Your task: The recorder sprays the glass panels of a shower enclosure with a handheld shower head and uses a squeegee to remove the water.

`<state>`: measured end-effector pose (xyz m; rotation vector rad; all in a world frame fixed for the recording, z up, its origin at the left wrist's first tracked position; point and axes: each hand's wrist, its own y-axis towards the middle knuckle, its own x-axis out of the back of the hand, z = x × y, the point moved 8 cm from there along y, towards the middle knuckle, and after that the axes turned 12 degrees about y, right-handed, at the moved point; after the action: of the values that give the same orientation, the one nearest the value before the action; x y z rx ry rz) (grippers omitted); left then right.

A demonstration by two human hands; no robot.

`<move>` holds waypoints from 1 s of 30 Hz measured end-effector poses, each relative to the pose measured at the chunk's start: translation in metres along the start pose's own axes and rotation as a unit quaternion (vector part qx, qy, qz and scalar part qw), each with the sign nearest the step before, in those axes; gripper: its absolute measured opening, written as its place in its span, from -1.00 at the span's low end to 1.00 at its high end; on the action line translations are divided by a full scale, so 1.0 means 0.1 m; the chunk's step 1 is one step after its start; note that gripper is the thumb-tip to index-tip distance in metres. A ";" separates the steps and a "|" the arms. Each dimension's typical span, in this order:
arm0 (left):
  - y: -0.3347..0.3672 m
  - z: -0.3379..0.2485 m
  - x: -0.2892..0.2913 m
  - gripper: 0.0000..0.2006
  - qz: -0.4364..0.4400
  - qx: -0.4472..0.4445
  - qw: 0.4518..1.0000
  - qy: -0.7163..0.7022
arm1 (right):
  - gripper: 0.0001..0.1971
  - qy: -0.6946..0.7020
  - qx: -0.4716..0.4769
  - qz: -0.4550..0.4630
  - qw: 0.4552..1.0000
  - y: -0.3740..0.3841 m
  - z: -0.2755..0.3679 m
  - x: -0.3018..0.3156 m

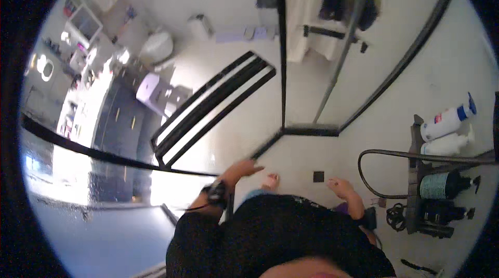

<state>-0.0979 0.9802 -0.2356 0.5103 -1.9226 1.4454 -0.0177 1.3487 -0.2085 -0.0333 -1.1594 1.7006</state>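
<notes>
My left hand (pixel 244 169) is stretched forward with its fingers extended, holding nothing. It is close to the lower end of a black-framed glass shower panel; whether it touches the frame I cannot tell. A black watch-like band (pixel 214 193) is on that wrist. Lower and to the right, my right hand (pixel 340 187) hangs in front of my body, its fingers loosely apart with nothing seen in them. Between the hands a bare foot (pixel 271 180) stands on the light floor, left of a dark square drain (pixel 318 176).
On the right wall, a dark shelf (pixel 414 179) holds several pump bottles, including a white one (pixel 444 123) with a blue pump. A dark hose (pixel 360 166) loops beside it. Beyond the glass are a black handle (pixel 213 104), a pale stool (pixel 150 91), a toilet (pixel 157 45) and a dark vanity (pixel 122 127).
</notes>
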 end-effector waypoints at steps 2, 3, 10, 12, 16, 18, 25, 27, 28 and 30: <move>-0.26 0.16 -0.01 -0.48 -0.070 -0.013 0.997 0.024 | -0.64 0.091 0.160 -0.022 0.983 -0.02 -0.04 -0.11; -0.63 0.00 0.25 -0.49 -0.046 0.013 0.998 0.040 | -0.64 0.105 0.159 -0.039 0.981 -0.04 -0.03 -0.04; -2.39 -0.05 1.64 -0.74 -0.715 0.205 0.665 0.070 | -0.72 0.396 0.234 0.132 0.878 0.01 0.90 0.05; -2.58 0.13 1.70 -0.76 -0.722 0.265 0.634 0.080 | -0.75 0.611 0.173 0.270 0.724 0.01 0.99 -0.04; -2.43 0.41 1.67 -0.71 -0.658 0.350 0.654 0.127 | -0.77 0.210 0.239 -0.038 0.947 0.71 0.47 -0.12; -2.48 0.32 1.67 -0.70 -0.675 0.374 0.615 0.166 | -0.77 0.271 0.198 -0.025 0.942 0.80 0.40 -0.20; -2.37 0.37 1.60 -0.67 -0.690 0.350 0.609 0.175 | -0.82 0.308 0.150 0.039 0.939 0.79 0.64 -0.32; -2.33 0.38 1.69 -0.64 -0.701 0.308 0.621 0.168 | -0.86 0.291 0.165 0.029 0.942 1.18 0.60 -0.31; -2.33 0.48 1.65 -0.64 -0.699 0.304 0.622 0.176 | -0.87 0.255 0.229 0.040 0.939 1.04 0.89 -0.31; -2.31 0.56 1.67 -0.67 -0.680 0.303 0.651 0.149 | -0.83 0.238 0.283 0.022 0.929 1.04 1.20 -0.21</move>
<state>-0.0779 0.8698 0.0320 1.4734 -0.2946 0.8765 -0.1446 1.2523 -0.2274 -0.1073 -0.2923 1.8741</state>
